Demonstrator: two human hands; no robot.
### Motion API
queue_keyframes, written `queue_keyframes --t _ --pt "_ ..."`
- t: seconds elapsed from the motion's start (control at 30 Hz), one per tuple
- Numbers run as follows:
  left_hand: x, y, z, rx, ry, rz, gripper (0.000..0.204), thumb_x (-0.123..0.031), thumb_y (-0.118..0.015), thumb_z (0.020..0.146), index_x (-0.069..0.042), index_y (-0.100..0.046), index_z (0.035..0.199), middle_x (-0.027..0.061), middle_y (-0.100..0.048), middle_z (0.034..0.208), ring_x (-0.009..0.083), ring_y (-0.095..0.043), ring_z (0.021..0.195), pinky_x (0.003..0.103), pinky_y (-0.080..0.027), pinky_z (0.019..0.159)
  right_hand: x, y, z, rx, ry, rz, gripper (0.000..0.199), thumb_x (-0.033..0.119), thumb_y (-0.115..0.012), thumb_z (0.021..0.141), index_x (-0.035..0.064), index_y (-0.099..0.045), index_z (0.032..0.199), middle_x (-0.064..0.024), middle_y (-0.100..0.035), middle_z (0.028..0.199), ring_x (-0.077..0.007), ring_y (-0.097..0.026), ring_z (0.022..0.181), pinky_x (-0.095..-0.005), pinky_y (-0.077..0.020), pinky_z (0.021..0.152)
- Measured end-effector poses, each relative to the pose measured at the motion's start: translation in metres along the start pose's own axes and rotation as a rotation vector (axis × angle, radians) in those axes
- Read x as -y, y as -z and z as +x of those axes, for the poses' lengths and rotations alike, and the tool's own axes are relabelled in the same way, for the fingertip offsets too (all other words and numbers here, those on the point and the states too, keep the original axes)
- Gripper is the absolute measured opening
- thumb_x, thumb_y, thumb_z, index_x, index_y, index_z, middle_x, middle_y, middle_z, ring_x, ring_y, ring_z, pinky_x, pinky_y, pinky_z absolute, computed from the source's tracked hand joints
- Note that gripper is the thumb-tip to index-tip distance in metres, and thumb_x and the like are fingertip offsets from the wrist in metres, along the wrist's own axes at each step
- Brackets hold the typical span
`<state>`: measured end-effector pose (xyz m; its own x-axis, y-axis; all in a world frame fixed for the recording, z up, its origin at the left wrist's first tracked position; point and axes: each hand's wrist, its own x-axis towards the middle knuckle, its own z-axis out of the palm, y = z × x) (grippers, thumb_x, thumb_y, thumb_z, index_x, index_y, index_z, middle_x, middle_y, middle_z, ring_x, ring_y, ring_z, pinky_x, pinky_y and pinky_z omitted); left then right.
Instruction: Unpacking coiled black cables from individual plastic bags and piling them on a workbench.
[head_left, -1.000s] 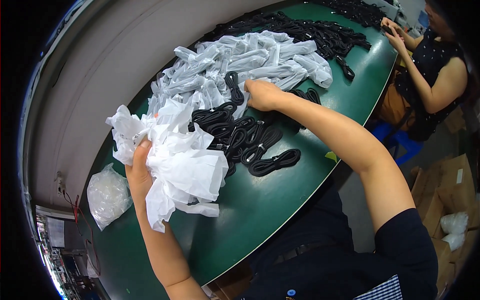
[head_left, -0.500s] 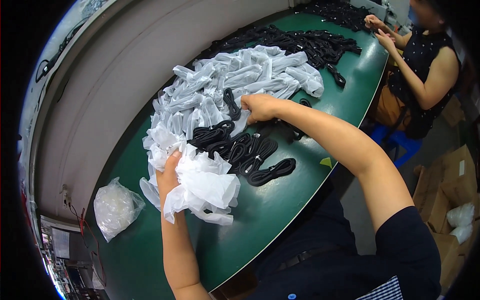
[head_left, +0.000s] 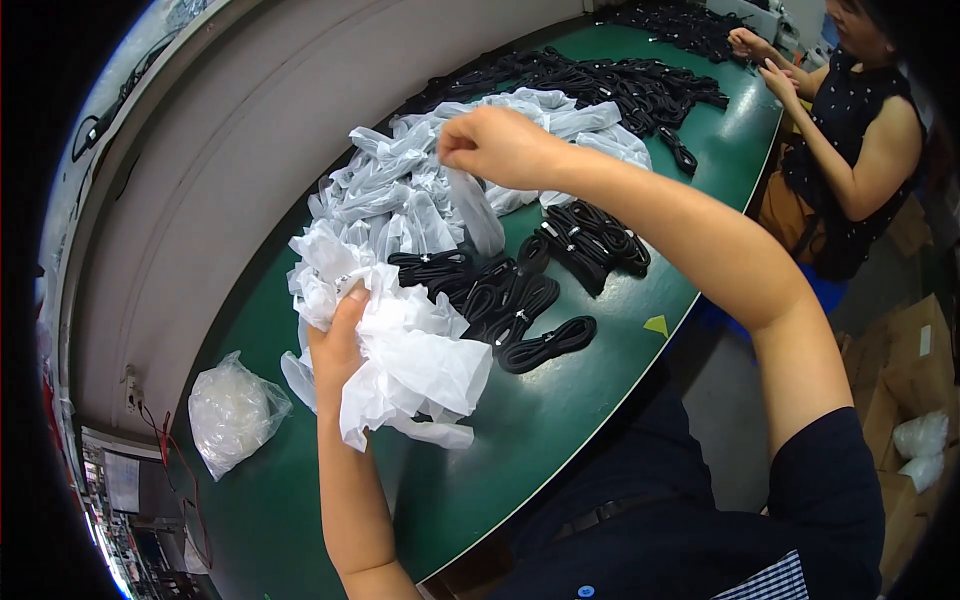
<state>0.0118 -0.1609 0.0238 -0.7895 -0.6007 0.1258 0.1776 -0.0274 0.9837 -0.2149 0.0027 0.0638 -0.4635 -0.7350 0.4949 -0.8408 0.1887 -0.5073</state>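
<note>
My left hand [head_left: 340, 335] is closed round a crumpled bunch of thin white plastic bags [head_left: 415, 370] above the near part of the table. My right hand [head_left: 495, 148] pinches the top of a translucent bag [head_left: 478, 215], which hangs below the fingers with a dark shape inside, apparently a coiled cable. Behind it spreads a heap of whitish bags [head_left: 385, 190], many of them long and filled. Bundled black cables [head_left: 505, 305] lie between my hands and the table's near edge, with another group of black cables [head_left: 590, 245] under my right forearm.
On the green table [head_left: 530, 430], a clear bag of white material [head_left: 235, 415] lies at the left. More black cables [head_left: 620, 85] are piled at the far end. A co-worker [head_left: 850, 150] sits at the far right; cardboard boxes [head_left: 900, 370] stand beside the table.
My right hand has risen and moved away and left, lifting the bag. The coil near its fingers now appears inside the hanging bag. The left hand's bunch has shifted slightly.
</note>
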Motion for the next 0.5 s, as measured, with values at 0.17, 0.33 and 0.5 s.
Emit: queue_keyframes --t 0.17,0.33,0.5 --pt "-0.016 -0.023 0.005 0.169 -0.142 0.031 0.043 -0.013 -0.062 0.081 0.002 -0.052 0.120 0.0055 -0.059 0.106 0.0143 -0.056 0.095 0.028 -0.043 0.085 0.067 0.015 0.008 0.145 0.106 0.312 0.015 0.012 -0.061 0.082 0.0000 -0.064 0.091 -0.0072 -0.067 0.079 -0.0135 -0.063 0.074 -0.0275 -0.0493 0.070" --pt "-0.015 -0.029 0.008 0.160 -0.250 0.085 0.041 -0.013 -0.063 0.081 0.002 -0.053 0.118 0.0055 -0.058 0.109 0.0149 -0.056 0.095 0.028 -0.042 0.086 0.060 0.013 0.015 0.233 -0.024 0.742 0.020 0.015 -0.061 0.085 -0.0011 -0.065 0.095 -0.0072 -0.068 0.084 -0.0111 -0.063 0.071 -0.0239 -0.0505 0.071" --pt "-0.013 -0.012 0.009 0.028 -0.010 -0.110 0.056 -0.016 -0.068 0.075 0.004 -0.049 0.123 0.0117 -0.058 0.112 0.0213 -0.060 0.097 0.033 -0.048 0.084 -0.066 -0.039 -0.014 0.214 -0.151 -0.389 0.018 0.012 -0.056 0.075 0.0095 -0.068 0.087 -0.0153 -0.067 0.087 -0.0334 -0.064 0.086 -0.0436 -0.0506 0.076"
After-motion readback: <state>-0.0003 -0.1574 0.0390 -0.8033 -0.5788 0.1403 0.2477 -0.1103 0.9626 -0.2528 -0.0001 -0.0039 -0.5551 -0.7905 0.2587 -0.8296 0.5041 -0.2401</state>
